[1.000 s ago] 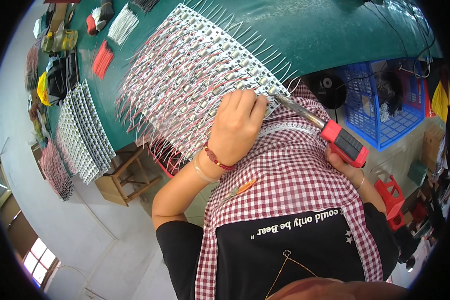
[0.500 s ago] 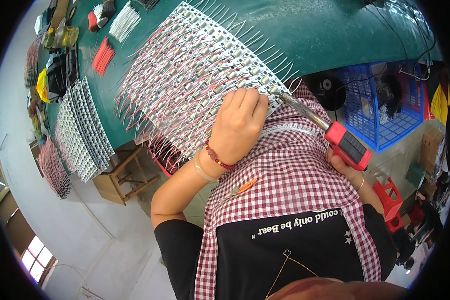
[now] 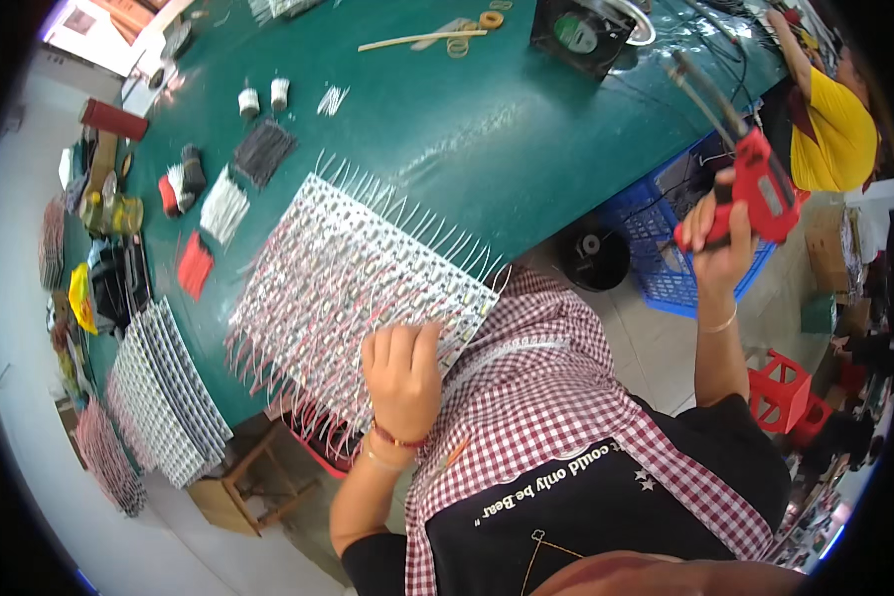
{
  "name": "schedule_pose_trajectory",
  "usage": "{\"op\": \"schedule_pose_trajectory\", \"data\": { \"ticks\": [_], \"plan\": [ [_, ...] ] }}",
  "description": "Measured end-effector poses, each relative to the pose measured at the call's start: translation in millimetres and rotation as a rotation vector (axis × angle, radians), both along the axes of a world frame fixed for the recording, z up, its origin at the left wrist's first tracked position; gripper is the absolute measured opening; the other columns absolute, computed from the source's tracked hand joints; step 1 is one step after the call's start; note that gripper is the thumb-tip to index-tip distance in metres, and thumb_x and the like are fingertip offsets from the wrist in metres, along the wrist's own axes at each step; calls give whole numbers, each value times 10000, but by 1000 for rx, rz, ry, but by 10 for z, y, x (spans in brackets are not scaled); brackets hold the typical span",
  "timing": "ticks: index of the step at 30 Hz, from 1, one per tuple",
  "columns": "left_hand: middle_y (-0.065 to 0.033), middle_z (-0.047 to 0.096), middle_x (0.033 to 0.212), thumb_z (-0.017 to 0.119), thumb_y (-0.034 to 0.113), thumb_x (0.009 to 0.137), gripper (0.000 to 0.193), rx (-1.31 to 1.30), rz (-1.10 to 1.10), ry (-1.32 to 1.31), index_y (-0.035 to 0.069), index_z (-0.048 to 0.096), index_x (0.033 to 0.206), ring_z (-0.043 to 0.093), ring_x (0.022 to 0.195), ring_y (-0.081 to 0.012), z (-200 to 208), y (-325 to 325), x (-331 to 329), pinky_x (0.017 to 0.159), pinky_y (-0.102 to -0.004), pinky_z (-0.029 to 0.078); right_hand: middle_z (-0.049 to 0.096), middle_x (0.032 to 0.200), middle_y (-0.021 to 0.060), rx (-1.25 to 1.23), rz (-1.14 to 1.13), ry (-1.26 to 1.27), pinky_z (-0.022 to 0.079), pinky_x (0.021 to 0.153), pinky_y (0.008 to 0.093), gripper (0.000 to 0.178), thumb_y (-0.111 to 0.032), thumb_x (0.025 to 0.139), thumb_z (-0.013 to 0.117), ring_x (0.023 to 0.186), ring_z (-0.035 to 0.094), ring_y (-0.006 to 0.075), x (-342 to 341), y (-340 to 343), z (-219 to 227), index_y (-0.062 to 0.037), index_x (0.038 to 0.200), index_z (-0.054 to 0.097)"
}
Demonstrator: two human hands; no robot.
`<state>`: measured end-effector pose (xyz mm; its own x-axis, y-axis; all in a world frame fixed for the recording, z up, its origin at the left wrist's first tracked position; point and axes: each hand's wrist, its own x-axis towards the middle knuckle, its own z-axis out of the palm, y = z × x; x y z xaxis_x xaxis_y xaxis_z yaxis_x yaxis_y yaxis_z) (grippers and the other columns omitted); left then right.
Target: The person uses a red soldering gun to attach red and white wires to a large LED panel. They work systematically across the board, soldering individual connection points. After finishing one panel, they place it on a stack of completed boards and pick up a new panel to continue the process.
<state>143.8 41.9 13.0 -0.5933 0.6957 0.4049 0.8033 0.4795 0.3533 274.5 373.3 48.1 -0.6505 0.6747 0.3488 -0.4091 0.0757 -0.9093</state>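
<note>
A white circuit-board panel (image 3: 382,263), thick with red and white wires (image 3: 313,382), lies slanted across the counter's (image 3: 526,174) near edge; a red-and-black soldering gun (image 3: 765,189) is raised near that edge's right end.

A maroon-checked apron (image 3: 536,412) covers a black shirt (image 3: 606,517) — white-lettered.

1. Soldering gun (image 3: 768,194): smooth red plastic body, dulled metal barrel (image 3: 713,96).
2. Circuit-board panel (image 3: 397,238): smooth white strips, roughened by raised components.
3. Wires (image 3: 288,372): plastic-sheathed.
4. Bench (image 3: 447,149): smooth green top, glossy where light strikes.
5. Apron (image 3: 536,397): matt checked cloth.
6. T-shirt (image 3: 591,512): matt black cloth.
7. Basket (image 3: 666,294): blue plastic lattice.
8. Stool (image 3: 783,394): red plastic.
</note>
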Motion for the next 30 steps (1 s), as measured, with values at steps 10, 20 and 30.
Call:
{"op": "schedule_pose_trajectory", "data": {
  "ticks": [10,20,30],
  "plan": [
    [-142,635,895,615,3,774,108,-23,-205,-638,39,584,871,616,788,-291,-114,-160,642,684,-384,495,497,558,28,-107,-418,-226,387,390,266,200,-192,865,663,402,459,125,-853,1295,-175,-46,795,546],
    [-170,608,1170,646,9,774,139,123,15,-413,38,596,900,594,1020,-302,-322,-130,870,877,-411,468,447,581,-10,-275,-433,5,331,389,248,210,-216,901,635,431,390,81,-328,844,-332,-25,984,616],
    [-92,590,858,637,30,802,52,226,-79,-589,41,609,844,569,788,-272,-279,-64,724,670,-347,456,479,634,36,-162,-151,216,386,494,268,306,-192,975,487,489,422,107,-113,295,-476,11,1203,477]
  ]
}}
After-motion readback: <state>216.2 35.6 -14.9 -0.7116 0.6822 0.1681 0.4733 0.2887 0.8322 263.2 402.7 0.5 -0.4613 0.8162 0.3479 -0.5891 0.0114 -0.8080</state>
